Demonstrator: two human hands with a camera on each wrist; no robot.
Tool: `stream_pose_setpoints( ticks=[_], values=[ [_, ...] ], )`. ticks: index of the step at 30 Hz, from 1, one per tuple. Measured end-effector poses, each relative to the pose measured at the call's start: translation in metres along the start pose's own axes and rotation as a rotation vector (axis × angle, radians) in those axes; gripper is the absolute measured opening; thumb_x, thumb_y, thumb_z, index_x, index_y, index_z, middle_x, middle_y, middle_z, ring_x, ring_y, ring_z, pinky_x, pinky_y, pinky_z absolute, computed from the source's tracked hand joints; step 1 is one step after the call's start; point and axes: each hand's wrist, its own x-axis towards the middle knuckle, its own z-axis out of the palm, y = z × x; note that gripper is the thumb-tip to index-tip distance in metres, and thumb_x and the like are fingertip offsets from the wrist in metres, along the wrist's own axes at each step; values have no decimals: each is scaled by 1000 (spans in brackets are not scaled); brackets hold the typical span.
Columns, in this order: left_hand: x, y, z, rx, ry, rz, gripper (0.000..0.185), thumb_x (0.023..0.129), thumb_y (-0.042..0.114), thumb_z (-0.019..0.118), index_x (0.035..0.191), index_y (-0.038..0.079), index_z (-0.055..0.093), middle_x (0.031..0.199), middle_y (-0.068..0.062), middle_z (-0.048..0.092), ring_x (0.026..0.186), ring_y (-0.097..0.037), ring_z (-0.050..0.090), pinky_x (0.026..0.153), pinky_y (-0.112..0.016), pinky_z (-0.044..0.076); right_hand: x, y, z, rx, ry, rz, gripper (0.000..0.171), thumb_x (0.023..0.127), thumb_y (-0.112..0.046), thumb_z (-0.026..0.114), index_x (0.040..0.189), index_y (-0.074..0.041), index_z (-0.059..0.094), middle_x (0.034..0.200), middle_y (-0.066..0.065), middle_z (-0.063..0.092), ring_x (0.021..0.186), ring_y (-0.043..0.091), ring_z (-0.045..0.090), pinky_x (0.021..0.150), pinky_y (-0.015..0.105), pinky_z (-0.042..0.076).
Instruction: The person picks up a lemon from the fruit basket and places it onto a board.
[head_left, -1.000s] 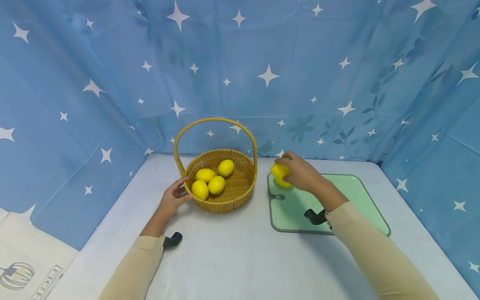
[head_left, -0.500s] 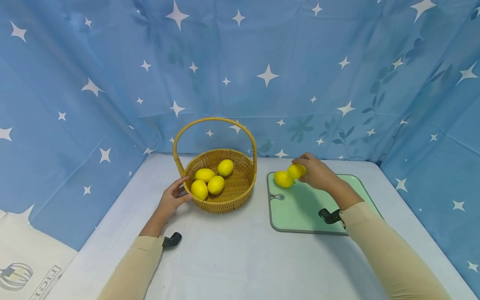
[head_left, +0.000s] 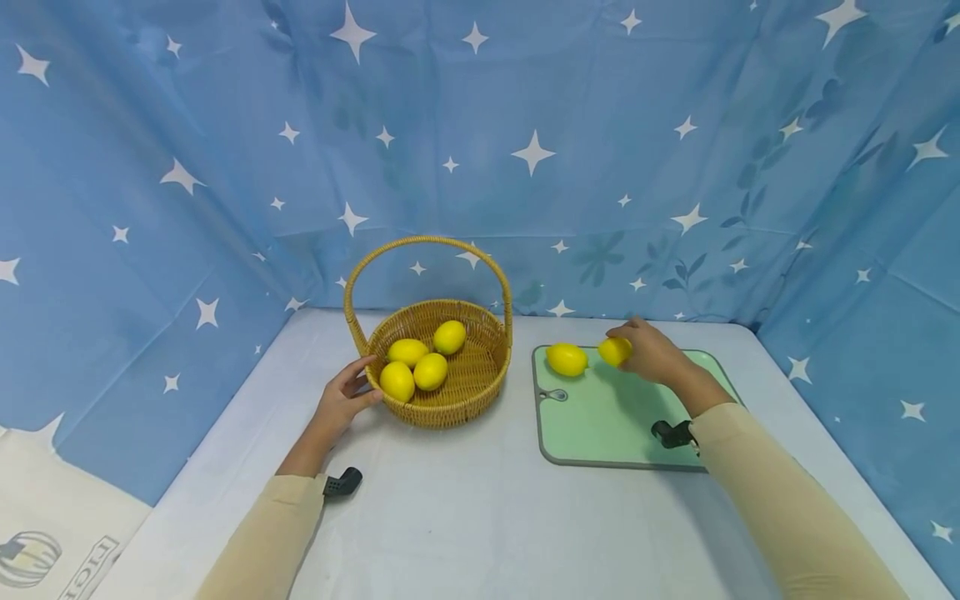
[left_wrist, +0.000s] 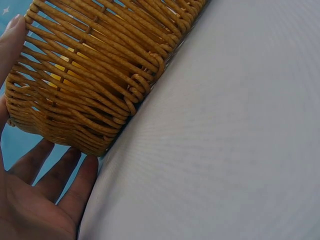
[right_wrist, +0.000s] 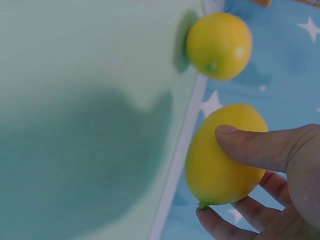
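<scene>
My right hand (head_left: 651, 357) holds a yellow lemon (head_left: 615, 351) above the green cutting board (head_left: 600, 425). In the right wrist view the thumb lies across this lemon (right_wrist: 225, 165), with fingers beneath it near its green stem. A second lemon (head_left: 567, 359) lies at the board's back left corner. My left hand (head_left: 345, 398) rests against the left side of a wicker basket (head_left: 450, 414) with a tall arched handle. Its fingers (left_wrist: 82, 187) look fairly straight and touch the basket's outer wall in the left wrist view. Several lemons (head_left: 430, 372) sit in the basket's left and middle part.
Both things stand on a white-covered table (head_left: 450, 517). A blue star-patterned curtain (head_left: 532, 208) hangs behind and at the sides. The cutting board has a grey rim and a small hole at its left edge. Each wrist carries a small black camera (head_left: 343, 482).
My right hand, holding its lemon, has moved right from beside the second lemon, which stays at the board's corner. The left hand and the basket keep their places.
</scene>
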Motion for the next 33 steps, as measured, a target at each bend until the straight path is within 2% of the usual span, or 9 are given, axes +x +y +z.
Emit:
stream_pose_setpoints(
  ticks=[10,26,33],
  values=[
    [-1,0,2,6,-2,-9,67,90,4,69,148,-1,36,156,-18,24,134,-42,34,91,-19,45,-1,24,13,8,-46,48,53,82,3,71,133,6,55,127,28,45,114,46,47,98,61,38],
    [-3,3,3,2,-3,-22,67,91,3,68,148,-1,35,157,-18,23,135,-41,34,91,-20,46,2,24,16,-32,-66,76,55,81,4,71,134,5,54,127,28,46,113,45,48,99,60,38],
    [-1,3,1,-3,3,-15,67,90,3,69,148,0,35,157,-16,23,135,-41,34,91,-21,46,6,23,12,-55,-57,52,57,77,3,74,131,6,57,125,29,47,111,45,49,96,60,40]
  ],
)
